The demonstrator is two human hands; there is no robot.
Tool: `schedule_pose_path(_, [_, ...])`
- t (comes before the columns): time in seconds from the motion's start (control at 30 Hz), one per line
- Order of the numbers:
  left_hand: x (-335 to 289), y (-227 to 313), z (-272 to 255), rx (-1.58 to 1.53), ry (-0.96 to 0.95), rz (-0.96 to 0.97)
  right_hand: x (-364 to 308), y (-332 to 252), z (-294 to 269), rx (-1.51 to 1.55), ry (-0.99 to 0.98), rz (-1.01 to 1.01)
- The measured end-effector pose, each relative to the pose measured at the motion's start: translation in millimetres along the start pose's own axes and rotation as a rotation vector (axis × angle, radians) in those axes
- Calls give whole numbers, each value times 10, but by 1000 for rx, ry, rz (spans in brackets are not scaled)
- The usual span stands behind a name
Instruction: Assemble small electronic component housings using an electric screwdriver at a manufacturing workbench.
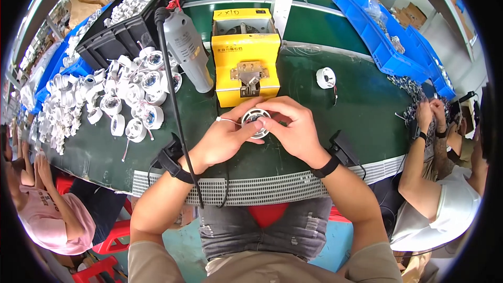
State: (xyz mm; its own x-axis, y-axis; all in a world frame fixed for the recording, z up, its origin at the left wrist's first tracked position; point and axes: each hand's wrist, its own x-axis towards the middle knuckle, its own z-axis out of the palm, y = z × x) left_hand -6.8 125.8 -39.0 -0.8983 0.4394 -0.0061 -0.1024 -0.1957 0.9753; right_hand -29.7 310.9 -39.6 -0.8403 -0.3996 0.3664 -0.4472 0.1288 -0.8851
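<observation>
Between my hands, just in front of the yellow machine, is a small round white housing with dark parts inside. The fingers of my left hand grip its left side, and a thin white lead sticks out there. My right hand closes on it from the right, the thumb pressed onto its inner face. Fingers cover much of the inside. The yellow machine has a metal fixture on its front. Farther right, a similar white housing with thin wires lies alone on the green table.
White round housings and small white parts are heaped on the left. A grey cylindrical tool with a black cable stands beside the machine. Behind are a black crate and blue bins. Co-workers sit on both sides.
</observation>
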Motion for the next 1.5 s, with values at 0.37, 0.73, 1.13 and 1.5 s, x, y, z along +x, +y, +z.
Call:
schedule_pose_path(0.37, [26, -43, -46, -7, -29, 29, 337, -238, 160, -228, 195, -302])
schedule_pose_path(0.73, [38, -98, -192, -172, -28, -38, 952, -380, 849, -144, 254, -421])
schedule_pose_path(1.13, [77, -149, -169, -188, 122, -173, 1081, -466, 498, 293, 573, -363])
schedule_pose_path(1.5, [82, -122, -168, -146, 128, -174, 1134, -414, 481, 266, 607, -329])
